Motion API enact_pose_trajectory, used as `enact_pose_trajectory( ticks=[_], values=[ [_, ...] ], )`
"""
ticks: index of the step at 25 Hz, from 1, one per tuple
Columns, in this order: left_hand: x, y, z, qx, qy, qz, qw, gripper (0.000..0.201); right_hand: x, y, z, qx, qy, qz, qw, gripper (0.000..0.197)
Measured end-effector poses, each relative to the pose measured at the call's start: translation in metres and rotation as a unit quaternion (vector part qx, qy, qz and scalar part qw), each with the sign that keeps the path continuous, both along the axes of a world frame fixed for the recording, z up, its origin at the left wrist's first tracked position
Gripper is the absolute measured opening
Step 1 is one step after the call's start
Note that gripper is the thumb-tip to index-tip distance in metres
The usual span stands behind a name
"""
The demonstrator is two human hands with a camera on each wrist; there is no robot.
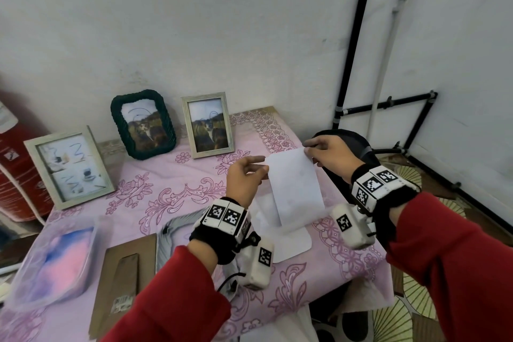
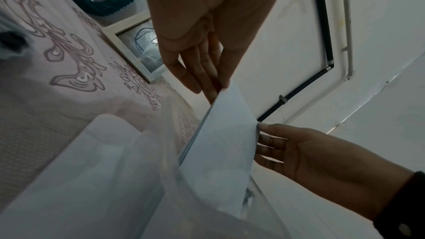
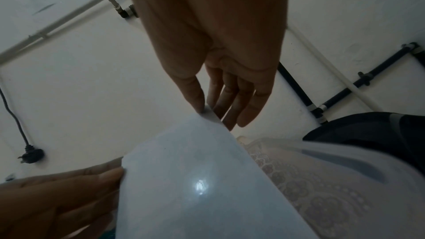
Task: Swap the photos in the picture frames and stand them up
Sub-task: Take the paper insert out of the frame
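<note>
Above the right side of the worktop (image 1: 172,191), both hands hold a photo (image 1: 294,186) up by its top corners, white back toward the person — the left hand (image 1: 244,178) pinches the left corner, the right hand (image 1: 327,151) the right one, fingers (image 3: 197,97) pressed flat on the paper. Its lower edge dips into a clear sleeve (image 1: 288,233) lying on the cloth. Three frames (image 1: 208,125) stand along the wall, seemingly finished. One frame (image 1: 172,233) lies open near the front edge beside its brown backing board (image 1: 125,280) — it likely needs this photo fitted, the back closed, then standing up.
</note>
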State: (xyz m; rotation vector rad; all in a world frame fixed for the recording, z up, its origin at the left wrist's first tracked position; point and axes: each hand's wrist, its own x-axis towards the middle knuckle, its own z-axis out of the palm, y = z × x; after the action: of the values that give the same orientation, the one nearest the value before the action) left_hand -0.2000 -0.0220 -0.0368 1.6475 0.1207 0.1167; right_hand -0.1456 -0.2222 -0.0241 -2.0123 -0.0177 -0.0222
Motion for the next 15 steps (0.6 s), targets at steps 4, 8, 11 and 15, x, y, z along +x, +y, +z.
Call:
enact_pose_trajectory(
  ticks=[4,8,11,15],
  values=[
    [-0.001,0.000,0.008,-0.018,-0.018,0.000,1.000,0.014,-0.006,0.003,0.010,0.013,-0.021,0.013,1.000,0.017],
    [0.000,0.003,0.017,-0.024,-0.034,0.003,0.999,0.005,-0.014,0.010,0.024,0.003,-0.050,0.033,0.998,0.015],
    [-0.002,0.006,0.022,-0.034,-0.043,-0.001,0.998,0.006,-0.020,0.016,0.035,0.006,-0.084,0.046,0.995,0.015],
    [-0.008,0.009,0.029,-0.021,-0.062,-0.016,0.998,0.015,-0.023,0.025,0.049,0.032,-0.123,0.044,0.991,0.016]
  ],
)
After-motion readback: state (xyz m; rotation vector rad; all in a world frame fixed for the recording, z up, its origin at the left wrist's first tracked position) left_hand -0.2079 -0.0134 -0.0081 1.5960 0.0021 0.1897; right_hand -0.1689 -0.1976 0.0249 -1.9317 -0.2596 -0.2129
